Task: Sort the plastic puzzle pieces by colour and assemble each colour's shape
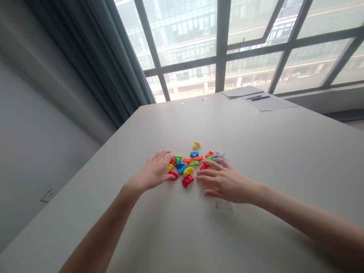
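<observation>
Small coloured plastic pieces lie loosely heaped on the white table (182, 235). My left hand (156, 170) curves around the heap's left side, fingers apart, by a red piece (173, 175) and a yellow piece (170, 167). Over the right side spreads my right hand (224, 180), palm down, partly covering several pieces. Between the hands are a blue piece (181, 168), a yellow curved piece (188, 171) and a red piece (187, 181). A lone yellow piece (196, 145) sits at the far side, beyond a blue one (194, 154).
A faint clear piece (224, 205) lies just below my right hand. Papers (273, 103) with a pen (260, 98) rest at the table's far right. Behind stand a window (187, 38) and a dark curtain (108, 49); a wall socket (49, 195) is at left.
</observation>
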Demonstrator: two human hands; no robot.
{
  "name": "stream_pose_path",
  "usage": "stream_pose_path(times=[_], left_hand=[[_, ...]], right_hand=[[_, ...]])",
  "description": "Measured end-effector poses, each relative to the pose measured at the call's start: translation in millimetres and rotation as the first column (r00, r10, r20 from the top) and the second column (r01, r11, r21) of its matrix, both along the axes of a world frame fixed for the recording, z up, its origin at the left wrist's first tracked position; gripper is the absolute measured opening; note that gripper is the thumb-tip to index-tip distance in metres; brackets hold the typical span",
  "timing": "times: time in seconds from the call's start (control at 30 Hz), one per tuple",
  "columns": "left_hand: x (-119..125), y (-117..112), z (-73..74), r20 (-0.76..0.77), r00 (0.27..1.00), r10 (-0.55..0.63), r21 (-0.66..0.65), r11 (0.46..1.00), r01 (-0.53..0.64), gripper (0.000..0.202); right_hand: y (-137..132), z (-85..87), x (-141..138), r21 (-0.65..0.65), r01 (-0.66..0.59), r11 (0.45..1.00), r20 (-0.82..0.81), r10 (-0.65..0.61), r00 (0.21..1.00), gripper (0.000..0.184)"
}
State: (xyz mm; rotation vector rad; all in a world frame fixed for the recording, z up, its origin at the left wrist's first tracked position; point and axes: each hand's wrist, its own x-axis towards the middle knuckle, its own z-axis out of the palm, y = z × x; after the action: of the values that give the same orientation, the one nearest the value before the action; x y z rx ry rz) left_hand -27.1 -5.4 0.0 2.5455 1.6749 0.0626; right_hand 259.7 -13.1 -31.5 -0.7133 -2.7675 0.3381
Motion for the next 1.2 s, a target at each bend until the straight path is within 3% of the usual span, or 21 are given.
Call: stream_pose_path(times=[0.1,0.27,0.4,0.63,0.83,0.93,1.03,1.13,1.2], left_hand=[[-11,11,-13.2,0.099,0.994,0.043,-0.012,0.999,-0.042,0.044],[-3,21,-43.7,0.317,0.946,0.068,0.023,0.997,-0.079,0.05],[17,19,-56.8,0.401,0.915,0.032,0.061,0.996,-0.062,0.049],[43,8,-53.7,0.353,0.929,-0.11,0.048,0.994,0.099,0.058],[58,-8,-51.2,0.273,0.94,-0.204,0.065,0.979,0.193,0.084],[70,-17,-50.9,0.272,0.939,-0.211,0.097,0.977,0.192,0.091],[82,-25,-48.5,0.279,0.946,-0.164,0.182,0.976,0.116,0.091],[91,-34,-44.0,0.263,0.955,-0.134,0.296,0.954,0.052,0.077],[94,-39,-41.6,0.224,0.955,-0.192,0.345,0.933,0.107,0.061]], right_hand=[[-5,9.8,3,-0.007,0.003,1.0,0.006,-0.003,1.0,0.045],[-24,21.8,7,-0.116,-0.168,0.979,0.069,0.177,0.982,0.055],[-23,12.7,24,-0.084,-0.04,0.996,0.108,0.049,0.993,0.048],[1,-14.2,65,-0.042,0.189,0.981,0.068,-0.186,0.98,0.046],[29,-36.0,50,-0.059,0.455,0.889,-0.086,-0.458,0.885,0.055],[44,-36.5,26,-0.109,0.449,0.887,-0.108,-0.459,0.882,0.061],[50,-34.1,0,-0.102,0.411,0.906,-0.129,-0.422,0.898,0.058],[52,-31.6,-18,-0.072,0.384,0.92,-0.141,-0.391,0.91,0.051],[54,-30.2,-23,-0.071,0.366,0.928,-0.162,-0.372,0.914,0.046]])
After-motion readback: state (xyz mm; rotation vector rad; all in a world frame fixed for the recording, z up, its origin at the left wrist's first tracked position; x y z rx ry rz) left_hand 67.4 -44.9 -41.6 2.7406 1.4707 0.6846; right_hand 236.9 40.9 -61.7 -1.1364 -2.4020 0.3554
